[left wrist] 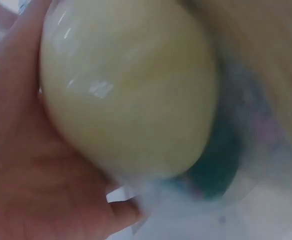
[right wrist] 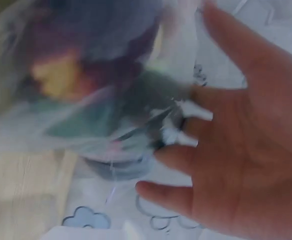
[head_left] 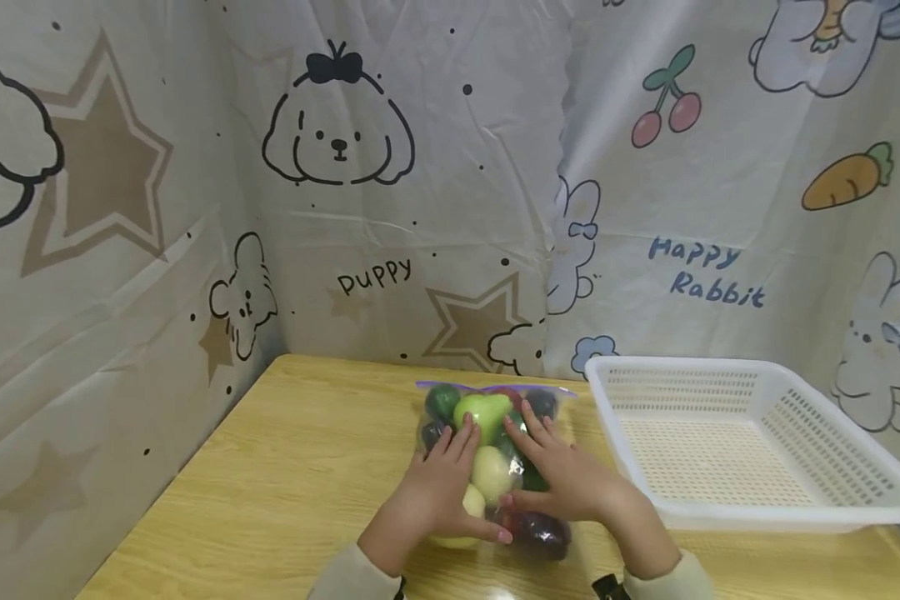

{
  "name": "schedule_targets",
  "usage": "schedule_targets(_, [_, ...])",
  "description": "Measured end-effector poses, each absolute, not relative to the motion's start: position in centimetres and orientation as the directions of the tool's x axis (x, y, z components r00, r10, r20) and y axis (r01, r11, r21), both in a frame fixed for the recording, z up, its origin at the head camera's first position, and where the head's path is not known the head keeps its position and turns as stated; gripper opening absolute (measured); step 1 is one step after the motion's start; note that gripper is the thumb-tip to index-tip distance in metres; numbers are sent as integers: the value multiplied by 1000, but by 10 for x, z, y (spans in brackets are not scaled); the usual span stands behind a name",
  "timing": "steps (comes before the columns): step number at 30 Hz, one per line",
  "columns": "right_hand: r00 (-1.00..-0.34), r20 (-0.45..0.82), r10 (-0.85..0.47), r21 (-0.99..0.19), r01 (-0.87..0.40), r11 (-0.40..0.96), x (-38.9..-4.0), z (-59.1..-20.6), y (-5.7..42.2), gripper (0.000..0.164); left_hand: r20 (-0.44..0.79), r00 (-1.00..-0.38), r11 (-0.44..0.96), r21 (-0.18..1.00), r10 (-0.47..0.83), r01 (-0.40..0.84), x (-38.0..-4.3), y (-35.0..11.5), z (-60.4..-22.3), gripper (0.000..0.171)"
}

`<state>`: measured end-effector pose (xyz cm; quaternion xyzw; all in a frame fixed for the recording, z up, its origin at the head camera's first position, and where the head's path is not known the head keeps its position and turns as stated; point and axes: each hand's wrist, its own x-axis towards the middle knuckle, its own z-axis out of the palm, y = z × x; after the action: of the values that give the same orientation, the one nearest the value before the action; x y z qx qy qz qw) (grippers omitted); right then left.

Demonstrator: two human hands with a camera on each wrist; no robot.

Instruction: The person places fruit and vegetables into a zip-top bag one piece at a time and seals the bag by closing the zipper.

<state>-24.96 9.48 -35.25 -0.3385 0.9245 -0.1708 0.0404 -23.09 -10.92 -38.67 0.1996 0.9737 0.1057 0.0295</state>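
Note:
A clear zip bag (head_left: pixel 562 391) with a purple seal lies on the table, full of fruit- and vegetable-shaped pieces. Through the plastic show a green pear (head_left: pixel 482 410), a pale yellow round piece (head_left: pixel 492 473), a dark green one (head_left: pixel 442 402) and a long dark purple one (head_left: pixel 537 534). My left hand (head_left: pixel 438 492) rests on the bag's left side, and my right hand (head_left: pixel 573 479) lies on its right, both with fingers spread. Close in the left wrist view is a pale yellow piece (left wrist: pixel 131 95) beside the palm. Blurred purple contents (right wrist: pixel 111 45) fill the right wrist view.
A white plastic basket (head_left: pixel 720 512) with slotted walls stands to the right of the bag. The wooden table (head_left: pixel 270 467) extends to the left. A printed cloth (head_left: pixel 450 208) with cartoon animals hangs behind and along the left side.

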Motion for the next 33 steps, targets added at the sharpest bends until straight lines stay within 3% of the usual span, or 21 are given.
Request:
schedule_targets(5, [-742, 21, -670, -399, -621, 675, -264, -350, 95, 73, -28, -937, 912, 242, 348, 332, -230, -100, -390, 138])
schedule_targets(11, [-800, 124, -587, -291, -595, 749, -246, -350, 107, 60, 0, -897, 851, 315, 442, 419, -223, -95, -381, 129])
schedule_targets(15, [-799, 218, -560, -235, -600, 765, -256, -352, 95, 50, 14, -890, 834, 344, 456, 432, -223, -90, -380, 126])
schedule_targets(20, [-788, 234, -569, -217, -613, 760, -275, -357, 81, 49, -3, -904, 854, 328, 428, 403, -225, -91, -379, 126])
schedule_targets(28, [-783, 292, -549, -130, -601, 788, -261, -369, 102, 56, -35, -909, 860, 340, 415, 380, -225, -107, -366, 121])
schedule_targets(33, [-831, 195, -521, -168, -551, 817, -274, -374, 90, 59, -66, -898, 848, 365, 435, 384, -223, -106, -367, 121])
